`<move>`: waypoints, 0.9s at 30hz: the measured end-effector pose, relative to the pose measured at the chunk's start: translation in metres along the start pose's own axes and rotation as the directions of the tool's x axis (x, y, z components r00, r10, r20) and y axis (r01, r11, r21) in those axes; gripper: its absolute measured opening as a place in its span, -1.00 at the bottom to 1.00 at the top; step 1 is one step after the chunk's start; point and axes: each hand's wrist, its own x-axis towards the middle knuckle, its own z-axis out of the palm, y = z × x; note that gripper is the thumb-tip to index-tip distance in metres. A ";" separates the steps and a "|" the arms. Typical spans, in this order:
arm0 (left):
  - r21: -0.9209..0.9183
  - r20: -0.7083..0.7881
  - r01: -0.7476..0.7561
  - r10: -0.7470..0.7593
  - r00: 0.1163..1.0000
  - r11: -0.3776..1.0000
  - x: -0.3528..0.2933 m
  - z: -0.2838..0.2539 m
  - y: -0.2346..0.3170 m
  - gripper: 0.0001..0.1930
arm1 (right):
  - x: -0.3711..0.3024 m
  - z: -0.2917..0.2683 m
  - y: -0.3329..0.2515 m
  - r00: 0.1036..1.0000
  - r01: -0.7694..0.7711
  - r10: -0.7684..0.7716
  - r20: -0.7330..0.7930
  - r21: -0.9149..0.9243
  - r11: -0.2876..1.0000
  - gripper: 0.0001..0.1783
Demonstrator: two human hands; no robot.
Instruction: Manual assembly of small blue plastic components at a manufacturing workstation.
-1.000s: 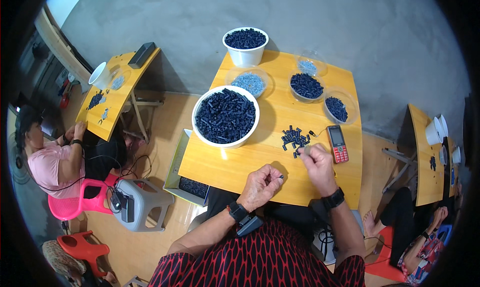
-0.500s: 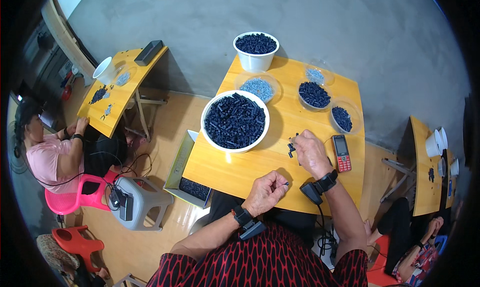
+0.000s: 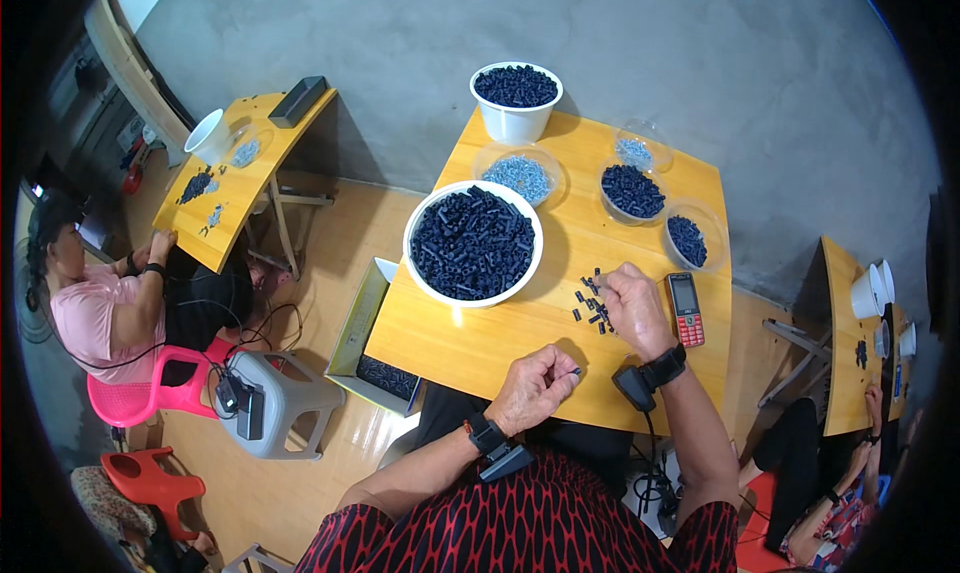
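My left hand (image 3: 533, 388) is at the near edge of the yellow table (image 3: 465, 358). Its thumb and fingers pinch a small dark plastic piece (image 3: 575, 371), of which only the tip shows. To the right and farther in, my right hand (image 3: 638, 308) has its fingers curled together; whether anything is between them is hidden. Beside those fingers lie several loose short black tubular pieces (image 3: 591, 300). A large white tub (image 3: 412, 263) heaped with similar black pieces stands left of them. Both wrists wear dark strapped devices.
A red and black keypad phone (image 3: 686, 308) lies right of my right hand. Behind are clear bowls of black pieces (image 3: 633, 191) and silvery screws (image 3: 518, 176), and another white tub (image 3: 514, 123). An open box (image 3: 350, 343) stands on the floor. People sit at side tables.
My right hand has shifted slightly right and away from the loose black pieces, so more of them show. My left hand keeps its pinch almost in place.
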 end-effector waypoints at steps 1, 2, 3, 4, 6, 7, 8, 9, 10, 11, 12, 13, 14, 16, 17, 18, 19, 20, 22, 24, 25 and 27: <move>0.005 -0.001 0.000 0.000 1.000 1.000 0.000 0.000 0.001 -0.92 | 0.005 0.002 0.002 1.000 -0.016 0.016 -0.025 0.008 1.000 -0.88; 0.007 -0.002 -0.002 0.002 1.000 1.000 -0.001 0.000 0.000 -0.92 | 0.008 0.002 0.002 0.998 -0.031 0.032 -0.050 0.017 0.999 -0.88; -0.019 0.004 0.004 -0.004 1.000 1.000 -0.001 0.000 -0.001 -0.92 | 0.013 0.002 0.001 0.998 -0.030 0.031 -0.050 0.018 0.999 -0.88; -0.045 0.010 0.010 -0.010 1.000 0.999 -0.001 0.000 -0.001 -0.92 | 0.017 0.003 -0.002 0.999 -0.023 0.022 -0.023 -0.060 0.998 -0.89; -0.063 0.014 0.003 -0.002 1.000 0.998 0.000 0.001 -0.002 -0.92 | 0.022 0.005 -0.005 1.000 -0.011 0.012 0.006 -0.135 0.991 -0.90; -0.083 0.019 -0.003 0.005 1.000 0.997 0.000 0.001 -0.002 -0.92 | 0.024 0.007 -0.006 0.999 -0.007 0.013 0.035 -0.165 0.986 -0.91; -0.082 0.016 -0.004 0.005 1.000 0.997 0.000 0.000 -0.002 -0.92 | 0.025 0.007 -0.007 0.998 -0.002 0.015 0.063 -0.196 0.981 -0.92; -0.082 0.018 -0.007 0.008 1.000 0.997 0.000 0.001 -0.001 -0.92 | 0.026 0.008 -0.006 0.998 -0.002 0.015 0.064 -0.195 0.981 -0.92; -0.082 0.020 -0.009 0.011 1.000 0.997 -0.001 0.001 -0.001 -0.91 | 0.027 0.010 -0.004 0.996 0.007 0.012 0.088 -0.213 0.977 -0.92; -0.083 0.021 -0.008 0.009 1.000 0.997 0.000 0.000 -0.002 -0.91 | 0.028 0.010 -0.002 0.994 0.016 0.010 0.112 -0.231 0.973 -0.93; -0.053 0.024 -0.012 0.013 1.000 0.999 0.000 -0.001 -0.002 -0.91 | 0.029 0.010 -0.003 0.993 0.017 0.010 0.114 -0.231 0.973 -0.93; -0.023 0.027 -0.016 0.017 0.999 1.000 0.000 -0.001 -0.002 -0.91 | 0.029 0.009 -0.003 0.993 0.018 0.009 0.119 -0.223 0.975 -0.92; -0.024 0.028 -0.016 0.016 0.999 1.000 0.000 -0.001 -0.002 -0.91 | 0.029 0.009 -0.004 0.992 0.019 0.009 0.124 -0.216 0.976 -0.92; -0.013 0.027 -0.014 0.015 1.000 1.000 0.000 -0.001 -0.002 -0.91 | 0.027 0.008 -0.002 0.998 0.017 -0.007 0.066 -0.147 0.989 -0.93; -0.014 0.028 -0.014 0.015 0.999 1.000 0.001 -0.001 -0.003 -0.91 | 0.024 0.007 -0.001 1.000 0.018 -0.018 0.006 -0.077 0.997 -0.92; -0.043 0.023 -0.009 0.010 1.000 0.999 0.001 -0.001 -0.005 -0.91 | 0.020 0.006 0.000 1.000 0.019 -0.019 0.006 -0.077 0.997 -0.92; -0.072 0.019 -0.004 0.006 1.000 0.997 0.001 -0.001 -0.007 -0.91 | 0.013 0.003 0.001 0.989 -0.146 0.144 0.023 0.200 0.969 -0.91; -0.072 0.020 -0.005 0.006 1.000 0.997 0.001 -0.001 -0.008 -0.91 | 0.007 -0.001 0.001 0.953 -0.297 0.293 0.082 0.455 0.839 -0.90; -0.121 0.002 -0.002 0.003 1.000 0.993 0.002 -0.002 -0.012 -0.92 | -0.007 -0.018 -0.008 0.935 -0.349 0.333 0.120 0.473 0.809 -0.86; -0.138 0.013 0.016 -0.015 1.000 0.990 0.002 -0.003 -0.011 -0.92 | -0.026 -0.026 -0.014 0.928 -0.364 0.341 0.151 0.567 0.739 -0.83; -0.154 0.020 0.033 -0.030 0.999 0.987 0.002 -0.004 -0.011 -0.92 | -0.034 -0.024 -0.020 0.921 -0.369 0.367 0.131 0.599 0.711 -0.84; -0.203 0.015 0.029 -0.026 1.000 0.979 0.003 -0.002 -0.009 -0.92 | -0.051 -0.017 -0.023 0.912 -0.385 0.381 0.152 0.641 0.664 -0.85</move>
